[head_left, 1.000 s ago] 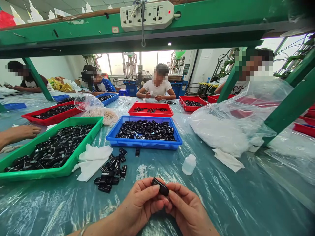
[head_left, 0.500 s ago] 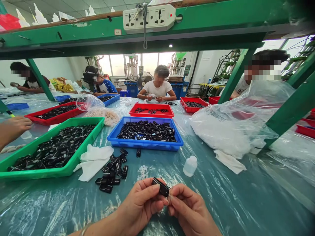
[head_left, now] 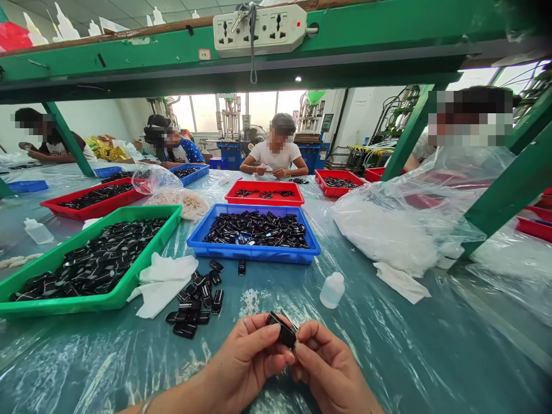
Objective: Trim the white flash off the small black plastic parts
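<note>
My left hand (head_left: 252,353) is closed around a small glossy black plastic part (head_left: 281,330), thumb on its upper face. Pressed close against that part's right end, my right hand (head_left: 323,356) pinches thumb and forefinger together. A thin metallic sliver (head_left: 288,319), perhaps a slim tool, runs along the black part toward the right fingertips; the fingers hide its grip end. Left of my hands lies a loose pile of similar black parts (head_left: 206,296). White scraps (head_left: 250,301) are scattered just beyond my hands, near a small white bottle (head_left: 332,290).
Green (head_left: 142,253), blue (head_left: 254,253) and red (head_left: 265,198) trays hold black parts. White cloths (head_left: 166,282) lie beside the green tray. A plastic bag of white material (head_left: 388,230) sits right, by a green post (head_left: 491,213). A shelf beam (head_left: 129,63) crosses overhead. Several people sit around the table.
A co-worker's hand at the far left has gone out of view, leaving a bottle visible there. My fingers have shifted slightly at the black part, which stays in my left hand.
</note>
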Demonstrator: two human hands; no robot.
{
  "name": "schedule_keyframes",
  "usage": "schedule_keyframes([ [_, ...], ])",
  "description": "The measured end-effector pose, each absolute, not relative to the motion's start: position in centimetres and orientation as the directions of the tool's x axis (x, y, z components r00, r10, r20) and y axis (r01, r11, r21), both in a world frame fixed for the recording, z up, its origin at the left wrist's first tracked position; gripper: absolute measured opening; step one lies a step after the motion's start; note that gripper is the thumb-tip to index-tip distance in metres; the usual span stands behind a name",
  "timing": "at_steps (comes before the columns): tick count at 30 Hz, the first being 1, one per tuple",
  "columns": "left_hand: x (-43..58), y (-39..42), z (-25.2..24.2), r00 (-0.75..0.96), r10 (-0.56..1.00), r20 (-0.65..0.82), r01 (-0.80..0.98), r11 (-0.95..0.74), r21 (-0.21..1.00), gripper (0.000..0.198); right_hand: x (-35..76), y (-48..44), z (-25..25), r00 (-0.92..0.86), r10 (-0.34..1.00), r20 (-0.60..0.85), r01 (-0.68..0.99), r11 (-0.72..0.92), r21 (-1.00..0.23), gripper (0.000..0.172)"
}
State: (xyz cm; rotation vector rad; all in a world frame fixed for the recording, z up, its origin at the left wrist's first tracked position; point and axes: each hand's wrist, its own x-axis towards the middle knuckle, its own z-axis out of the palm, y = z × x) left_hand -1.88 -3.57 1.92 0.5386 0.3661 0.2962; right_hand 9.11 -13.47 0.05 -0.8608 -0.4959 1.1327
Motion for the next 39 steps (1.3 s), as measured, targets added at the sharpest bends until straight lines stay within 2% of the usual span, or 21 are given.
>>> schedule_keyframes([
  [7,-1.9,-3.8,2.1,0.902,0.345,-0.26,-0.175,0.842,0.511,0.013,9.1,-12.9,-2.0,0.353,0.936,0.002,-0.548,0.208,-0.81,0.033],
  [12,-2.1,-3.8,2.1,0.914,0.322,-0.246,-0.159,0.843,0.514,0.012,8.9,-12.7,-2.3,0.341,0.939,-0.035,-0.562,0.174,-0.809,0.038],
  [19,-2.2,-3.7,2.2,0.926,0.326,-0.192,-0.142,0.772,0.62,0.014,8.5,-13.4,-0.4,0.321,0.943,-0.09,-0.521,0.096,-0.848,0.04],
  [21,-2.3,-3.5,2.5,0.92,0.349,-0.18,-0.14,0.72,0.68,0.016,9.1,-13.9,0.3,0.429,0.903,-0.027,-0.375,0.151,-0.915,0.035],
  [23,-2.4,-3.2,2.7,0.901,0.389,-0.191,-0.132,0.666,0.734,0.018,10.3,-14.3,1.0,0.618,0.762,0.193,-0.014,0.256,-0.967,0.023],
  [25,-2.4,-2.9,2.8,0.877,0.431,-0.215,-0.113,0.619,0.777,0.019,12.0,-14.4,1.4,0.663,0.551,0.506,0.414,0.293,-0.862,0.015],
  [26,-2.4,-2.8,2.8,0.868,0.442,-0.227,-0.096,0.597,0.797,0.019,13.0,-14.3,1.4,0.659,0.461,0.595,0.544,0.253,-0.8,0.021],
  [27,-2.4,-2.7,2.7,0.862,0.449,-0.236,-0.074,0.572,0.817,0.019,14.0,-14.1,1.3,0.667,0.408,0.623,0.615,0.17,-0.77,0.03],
  [29,-2.4,-2.8,2.6,0.858,0.449,-0.25,-0.021,0.518,0.855,0.021,16.0,-13.4,0.7,0.729,0.454,0.513,0.597,-0.055,-0.8,0.055],
  [30,-2.4,-2.9,2.5,0.86,0.442,-0.256,0.006,0.493,0.87,0.022,16.9,-13.1,0.3,0.741,0.475,0.475,0.581,-0.099,-0.808,0.066],
  [32,-2.3,-3.2,2.4,0.87,0.414,-0.266,0.057,0.452,0.89,0.024,18.3,-12.5,-0.6,0.74,0.53,0.413,0.56,-0.146,-0.815,0.076],
  [34,-2.3,-3.4,2.4,0.881,0.384,-0.277,0.096,0.428,0.899,0.025,19.1,-12.2,-1.2,0.698,0.614,0.369,0.561,-0.147,-0.815,0.065],
  [37,-2.4,-3.6,2.5,0.881,0.358,-0.31,0.144,0.421,0.896,0.025,19.2,-12.2,-1.2,0.605,0.72,0.34,0.592,-0.122,-0.796,0.036],
  [39,-2.5,-3.6,2.4,0.881,0.334,-0.336,0.176,0.427,0.887,0.024,18.8,-12.5,-0.5,0.56,0.749,0.356,0.63,-0.106,-0.769,0.027],
])
